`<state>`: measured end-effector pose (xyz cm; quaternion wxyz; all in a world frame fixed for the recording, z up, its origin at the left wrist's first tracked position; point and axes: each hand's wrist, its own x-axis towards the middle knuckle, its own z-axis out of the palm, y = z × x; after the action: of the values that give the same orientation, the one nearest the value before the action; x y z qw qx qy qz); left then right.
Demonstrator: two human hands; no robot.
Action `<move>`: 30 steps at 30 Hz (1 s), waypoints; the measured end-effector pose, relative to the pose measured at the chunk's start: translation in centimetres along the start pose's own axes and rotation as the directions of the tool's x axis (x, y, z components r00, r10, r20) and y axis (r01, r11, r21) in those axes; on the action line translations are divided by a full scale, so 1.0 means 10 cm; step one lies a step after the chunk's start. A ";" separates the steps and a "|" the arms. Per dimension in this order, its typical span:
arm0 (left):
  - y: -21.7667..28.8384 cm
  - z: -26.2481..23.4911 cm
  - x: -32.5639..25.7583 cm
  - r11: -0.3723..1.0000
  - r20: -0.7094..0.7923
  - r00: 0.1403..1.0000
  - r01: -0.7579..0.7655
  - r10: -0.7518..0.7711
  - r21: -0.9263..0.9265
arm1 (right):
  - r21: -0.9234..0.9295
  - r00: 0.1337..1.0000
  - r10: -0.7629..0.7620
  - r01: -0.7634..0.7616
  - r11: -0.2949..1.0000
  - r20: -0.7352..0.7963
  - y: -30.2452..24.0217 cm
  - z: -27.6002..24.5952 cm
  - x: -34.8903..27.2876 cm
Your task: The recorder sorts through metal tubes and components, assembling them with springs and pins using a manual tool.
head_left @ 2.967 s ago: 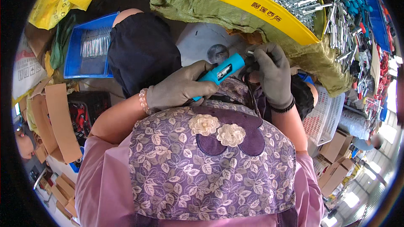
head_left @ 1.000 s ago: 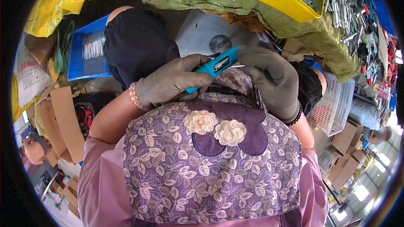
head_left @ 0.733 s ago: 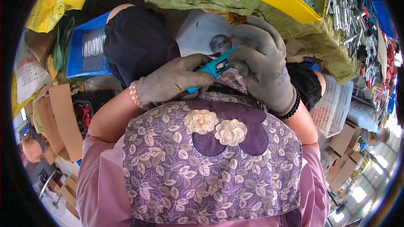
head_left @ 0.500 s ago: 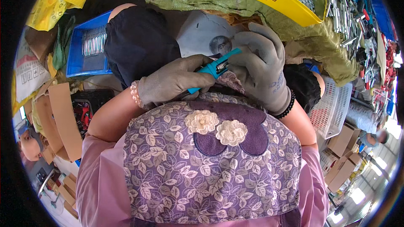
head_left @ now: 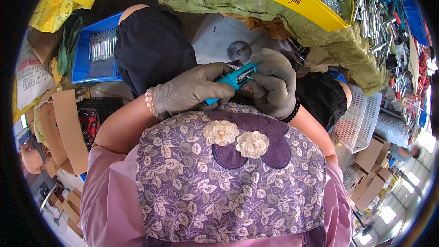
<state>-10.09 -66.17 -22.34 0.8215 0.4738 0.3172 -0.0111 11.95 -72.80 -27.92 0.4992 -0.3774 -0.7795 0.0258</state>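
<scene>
In front of my apron, my left hand [head_left: 194, 87], in a grey glove, is wrapped round a teal plastic handle [head_left: 228, 81] held at a slant. An open slot near the handle's upper right end shows a silvery metal part inside. My right hand [head_left: 276, 82], gloved too, is closed with thumb and fingertips pinched at that slot. Between those fingertips and the slot a small metal pin [head_left: 249, 77] partly shows; the fingers cover the rest of it.
A yellow bin [head_left: 292, 0] of metal rods stands at the far right, with teal and red parts beyond. At left are a blue tray [head_left: 93, 71] of metal pieces and an open cardboard box [head_left: 71, 130]. A white basket [head_left: 359, 119] is at right.
My right hand has come down and closed in, its raised fingers now curled at the handle's slot. The handle has turned slightly in my left hand.
</scene>
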 end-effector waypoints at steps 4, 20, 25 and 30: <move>-0.02 0.01 0.00 1.000 -0.010 1.000 -0.023 0.023 0.000 | 0.044 0.995 0.022 -0.018 0.999 -0.096 0.00 0.10 -0.07; -0.12 -0.07 0.07 0.997 0.018 0.997 -0.075 0.076 -0.032 | 0.012 0.948 0.314 -0.315 0.949 0.052 -0.18 -0.25 0.29; -0.05 -0.03 0.05 0.995 -0.011 1.000 -0.007 0.006 -0.102 | -0.213 0.971 0.130 -0.087 0.973 0.199 -0.10 -0.25 0.22; -0.10 0.00 0.08 0.997 -0.021 1.000 -0.017 0.015 -0.080 | -0.265 0.995 0.047 -0.021 0.964 0.093 -0.10 -0.15 0.08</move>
<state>-9.77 -66.50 -23.55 0.8366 0.4430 0.3219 0.0131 12.42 -73.50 -26.19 0.4052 -0.4521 -0.7930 -0.0510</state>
